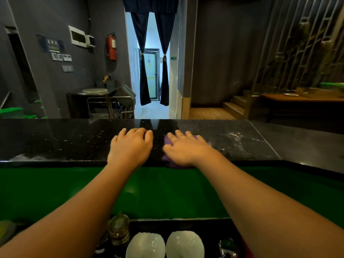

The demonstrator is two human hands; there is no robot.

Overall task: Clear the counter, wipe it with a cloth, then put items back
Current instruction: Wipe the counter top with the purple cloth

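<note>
On the black worktop (55,140), the left hand (130,148) rests with fingers loosely bent, holding nothing. Just beside it, the right hand (186,149) lies flat, fingers spread, pressing on the purple cloth (167,142) near the worktop's near edge. Pale smears (236,138) show further right.

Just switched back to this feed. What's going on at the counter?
A person is wiping the black counter. The right hand presses flat on a purple cloth near the front edge; the left hand rests on the bare stone beside it, holding nothing. To the cloth's right, whitish smears show. Two white bowls sit lower down.
</note>
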